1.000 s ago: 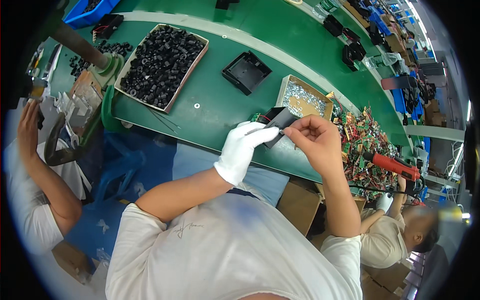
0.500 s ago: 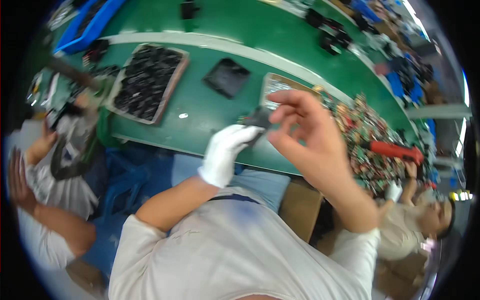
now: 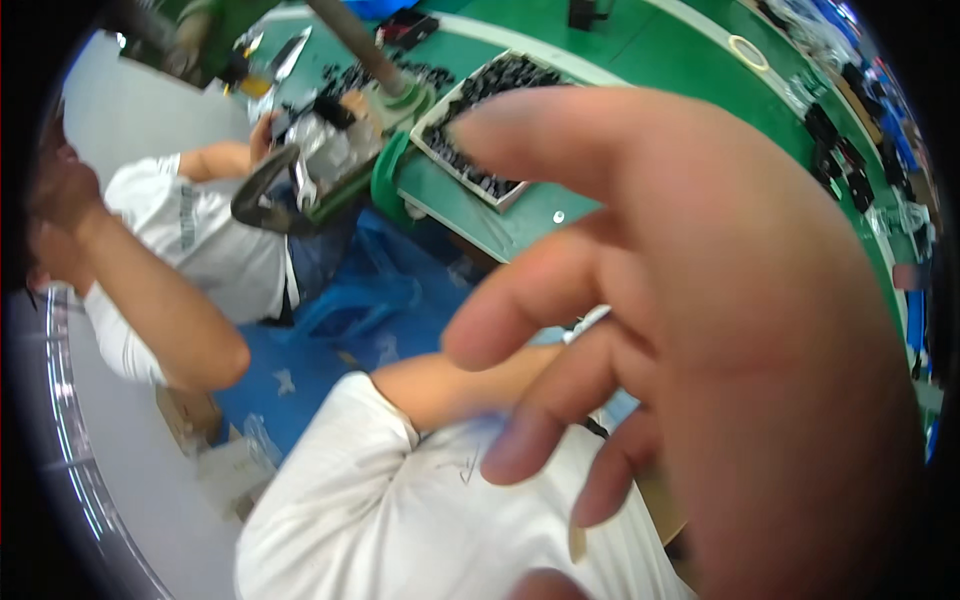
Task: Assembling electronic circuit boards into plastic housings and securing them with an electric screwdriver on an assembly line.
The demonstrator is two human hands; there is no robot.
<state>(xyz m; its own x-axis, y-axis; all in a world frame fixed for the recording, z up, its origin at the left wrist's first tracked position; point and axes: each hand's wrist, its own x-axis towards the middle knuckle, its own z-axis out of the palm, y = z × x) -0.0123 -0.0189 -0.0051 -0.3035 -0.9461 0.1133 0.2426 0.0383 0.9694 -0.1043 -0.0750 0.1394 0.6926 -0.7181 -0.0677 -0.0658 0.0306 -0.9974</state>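
My bare right hand is raised close in front of the view and fills much of its right half. Its fingers are bent and spread apart, with nothing between them. Behind those fingers, only a sliver of my white-gloved left hand shows; the left forearm reaches toward it. Whatever the left hand holds is hidden. Beyond the right index finger, a shallow pale tray of small black parts stands on the green table.
A green metal machine stands at the table's left end, with a seated person behind it. Another person's bent arm is nearer. A blue stool stands below. Black parts and a cream ring lie far right.
My right hand has come up close to the view, away from the left hand and the dark piece it held. The view has swung left, and the left hand is now mostly covered.
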